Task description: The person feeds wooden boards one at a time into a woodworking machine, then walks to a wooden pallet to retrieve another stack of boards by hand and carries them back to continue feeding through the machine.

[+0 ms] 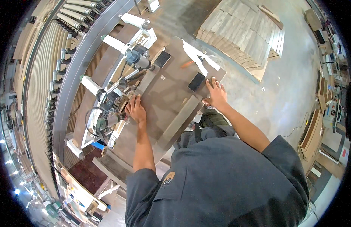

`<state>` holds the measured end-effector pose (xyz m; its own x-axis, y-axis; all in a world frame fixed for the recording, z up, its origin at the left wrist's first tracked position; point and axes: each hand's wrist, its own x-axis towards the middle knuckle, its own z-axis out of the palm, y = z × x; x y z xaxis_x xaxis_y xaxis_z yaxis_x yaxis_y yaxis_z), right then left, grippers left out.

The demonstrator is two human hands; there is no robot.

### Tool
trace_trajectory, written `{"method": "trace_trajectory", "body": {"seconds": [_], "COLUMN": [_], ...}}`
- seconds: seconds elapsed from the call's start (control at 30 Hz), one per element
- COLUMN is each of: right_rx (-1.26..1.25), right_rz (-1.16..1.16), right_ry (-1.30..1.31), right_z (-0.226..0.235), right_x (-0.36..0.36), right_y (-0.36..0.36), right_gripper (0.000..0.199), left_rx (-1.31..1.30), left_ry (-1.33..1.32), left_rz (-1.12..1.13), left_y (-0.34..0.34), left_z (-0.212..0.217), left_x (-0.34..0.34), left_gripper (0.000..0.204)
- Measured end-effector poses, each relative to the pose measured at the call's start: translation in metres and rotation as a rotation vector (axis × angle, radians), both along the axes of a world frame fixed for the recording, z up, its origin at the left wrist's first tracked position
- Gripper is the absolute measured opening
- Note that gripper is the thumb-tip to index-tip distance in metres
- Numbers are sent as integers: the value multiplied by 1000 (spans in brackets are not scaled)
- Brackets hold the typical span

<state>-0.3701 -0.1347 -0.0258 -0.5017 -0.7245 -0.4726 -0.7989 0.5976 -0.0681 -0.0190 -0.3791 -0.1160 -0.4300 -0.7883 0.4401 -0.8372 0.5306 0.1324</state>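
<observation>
Head view: I see the wooden strip (178, 122) lying on the desk (162, 99), right hand (217, 96) beside its end, fingers wide; left hand (137, 112) rests left of it, fingers bent, grip I can't tell. I'd keep the strip flat, fingertips off the machine (112, 120).

Brown worktop (160, 94), flat and slanted in view, smooth with a few pale scraps or marks, right hand (216, 92) spread at its edge by a dark rectangular pad (197, 81) lying flat. Long straight grey-brown strip (177, 122) runs diagonally along the worktop's person-side edge, paler on top, upper-right end just beside the right thumb, loose or fixed can't tell. Shorter strip, same colour (147, 82), sits roughly parallel on the far side, lower end near left hand (136, 109), contact there unclear.
</observation>
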Motion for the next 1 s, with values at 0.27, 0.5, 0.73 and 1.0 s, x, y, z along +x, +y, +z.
{"method": "trace_trajectory", "body": {"seconds": [0.27,0.5,0.73,1.0], "right_rx": [-14,-85,-114,-153], "right_rz": [42,40,48,53], "right_ry": [-10,14,20,29], "right_z": [-4,-9,-15,-20], "right_x": [-4,-2,-4,-6], "right_y": [0,8,12,9], "right_gripper": [119,118,120,125], "left_rx": [-15,6,191,299], "left_ry": [11,77,121,-11], "left_rz": [31,-30,44,69], "left_y": [1,1,9,17], "left_z": [-4,-1,14,28], "left_x": [-1,0,-18,-15], "left_gripper": [28,32,46,66]}}
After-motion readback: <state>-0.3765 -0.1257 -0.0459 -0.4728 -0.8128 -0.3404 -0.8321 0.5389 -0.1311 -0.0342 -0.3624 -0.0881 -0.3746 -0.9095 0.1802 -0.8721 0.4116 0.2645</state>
